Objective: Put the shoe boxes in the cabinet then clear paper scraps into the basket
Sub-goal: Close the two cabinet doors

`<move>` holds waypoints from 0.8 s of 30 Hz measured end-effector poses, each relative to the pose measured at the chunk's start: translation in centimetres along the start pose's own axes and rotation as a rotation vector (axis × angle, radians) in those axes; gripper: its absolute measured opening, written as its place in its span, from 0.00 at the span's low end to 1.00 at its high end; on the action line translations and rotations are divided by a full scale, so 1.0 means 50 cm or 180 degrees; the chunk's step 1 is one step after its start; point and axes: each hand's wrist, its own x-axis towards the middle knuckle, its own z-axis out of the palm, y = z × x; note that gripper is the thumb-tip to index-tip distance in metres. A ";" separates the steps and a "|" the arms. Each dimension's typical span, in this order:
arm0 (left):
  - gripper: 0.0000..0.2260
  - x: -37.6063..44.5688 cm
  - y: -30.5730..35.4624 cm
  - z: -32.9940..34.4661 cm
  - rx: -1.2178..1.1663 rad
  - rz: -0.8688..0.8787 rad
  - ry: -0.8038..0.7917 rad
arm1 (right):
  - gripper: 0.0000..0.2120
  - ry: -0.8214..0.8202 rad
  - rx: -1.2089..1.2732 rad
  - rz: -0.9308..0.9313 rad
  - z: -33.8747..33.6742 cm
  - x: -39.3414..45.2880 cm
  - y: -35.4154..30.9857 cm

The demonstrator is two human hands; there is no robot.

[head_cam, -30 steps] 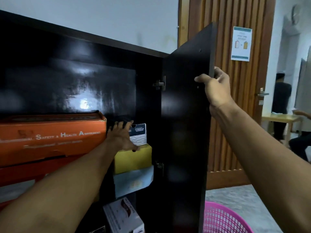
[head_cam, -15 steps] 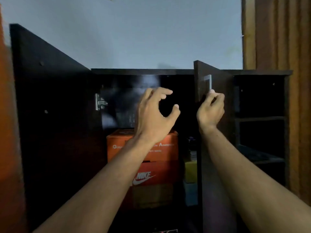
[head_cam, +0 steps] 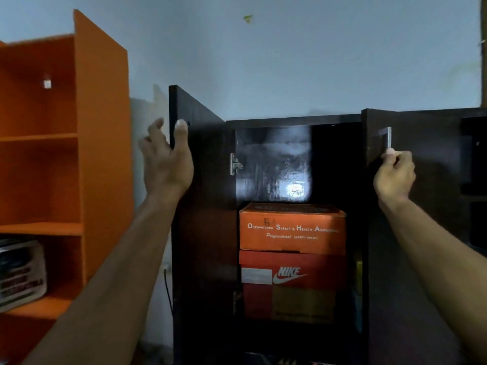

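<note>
The dark cabinet (head_cam: 292, 121) stands with both doors partly open. Inside, an orange safety-shoe box (head_cam: 292, 229) lies on top of a red Nike box (head_cam: 292, 272), and another box (head_cam: 290, 304) sits beneath them. My left hand (head_cam: 168, 164) holds the free edge of the left door (head_cam: 203, 206), with the thumb on its inner face and the fingers behind it. My right hand (head_cam: 394, 172) pinches the lower end of the metal handle (head_cam: 388, 137) on the right door (head_cam: 421, 233). That door hides the cabinet's right part. No paper scraps or basket are in sight.
An orange shelf unit (head_cam: 79, 154) stands at the left, close to the left door, with a printed bag or pack (head_cam: 21, 272) on a lower shelf. Open dark compartments (head_cam: 474, 164) lie right of the right door. A cable (head_cam: 167, 288) hangs down the wall.
My view has pulled back and turned left. My left hand left the boxes and moved to the left door's edge. My right hand went from the door's top edge to its handle.
</note>
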 end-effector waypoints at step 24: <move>0.13 -0.119 0.113 0.448 -0.1912 -0.0483 -0.1336 | 0.15 -0.0811 0.0278 -0.0093 0.015 0.066 0.065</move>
